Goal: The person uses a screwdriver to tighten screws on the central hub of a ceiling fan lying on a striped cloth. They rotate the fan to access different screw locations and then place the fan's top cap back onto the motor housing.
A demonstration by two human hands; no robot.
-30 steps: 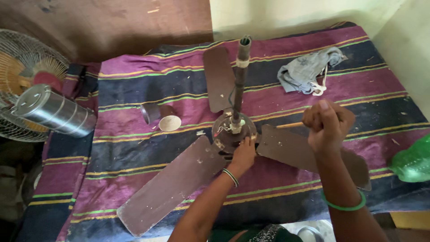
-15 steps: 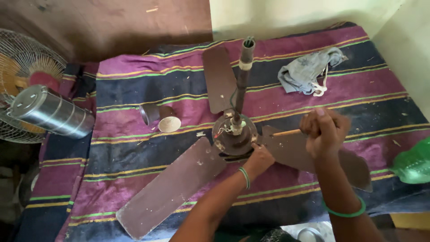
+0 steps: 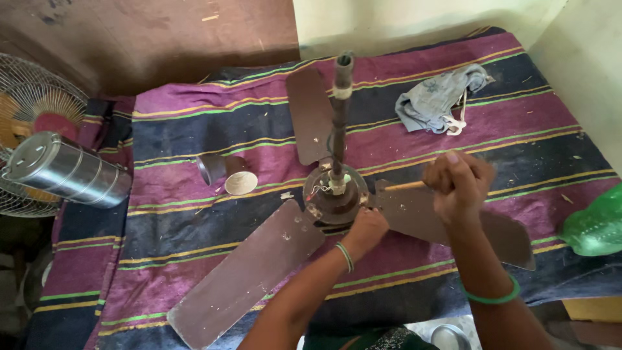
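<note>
My left hand (image 3: 367, 228) has slid round the dark round motor hub (image 3: 335, 196) of the brown three-bladed ceiling fan lying on the striped blanket (image 3: 181, 136) — fingers gripping its rim — while my right hand (image 3: 457, 183), lowered, clenches what seems a thin wooden-handled tool (image 3: 403, 186).

The right hand (image 3: 457, 185) closes over most of a thin yellowish tool (image 3: 403, 186); only its shaft shows toward the fan hub (image 3: 335, 194), and the tip is too small to tell. The left hand (image 3: 366, 228) covers the near edge of the hub, fingers out of sight beneath it. Left of the hub, the standing fan (image 3: 32, 129) is cut by the picture's edge, with a steel cylinder (image 3: 65, 170) in front of it. Right of the hub, a green bag (image 3: 596, 227) is cut by the edge. Below the hub, both forearms and a round metal object (image 3: 447, 337) run off the bottom
</note>
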